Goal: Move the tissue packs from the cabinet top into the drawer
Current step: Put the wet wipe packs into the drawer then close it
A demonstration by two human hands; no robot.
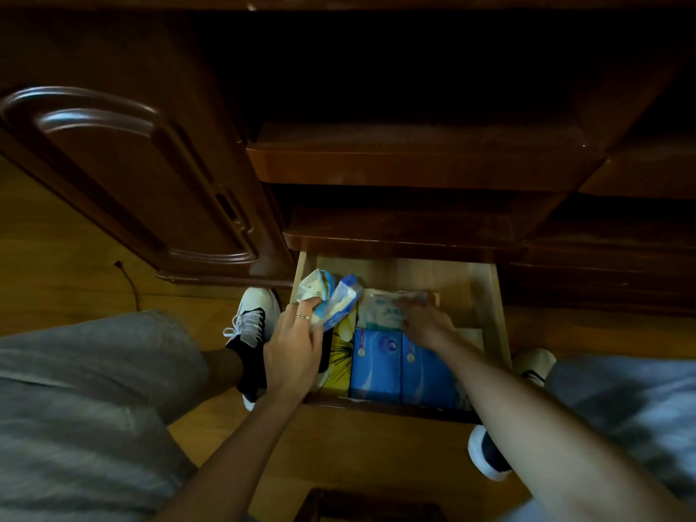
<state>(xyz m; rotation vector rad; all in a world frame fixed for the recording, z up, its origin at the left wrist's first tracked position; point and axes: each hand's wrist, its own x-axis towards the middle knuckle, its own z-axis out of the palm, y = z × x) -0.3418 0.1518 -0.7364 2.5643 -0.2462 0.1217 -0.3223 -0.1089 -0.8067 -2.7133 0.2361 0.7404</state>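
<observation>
Tissue packs fill the open drawer (486, 295) at the foot of the dark wooden cabinet (124, 152): two blue packs (376, 367) lie side by side at the front, a yellow pack (341, 356) stands to their left, and a pale pack (380, 310) lies behind them. The left hand (293, 352), a ring on one finger, grips two small packs (331, 299) over the drawer's left rear corner. The right hand (425, 325) reaches onto the pale pack; it is blurred, so how its fingers lie cannot be told. Grey trousers (86, 389) and white shoes (252, 318) frame the drawer on the wooden floor (357, 446).
</observation>
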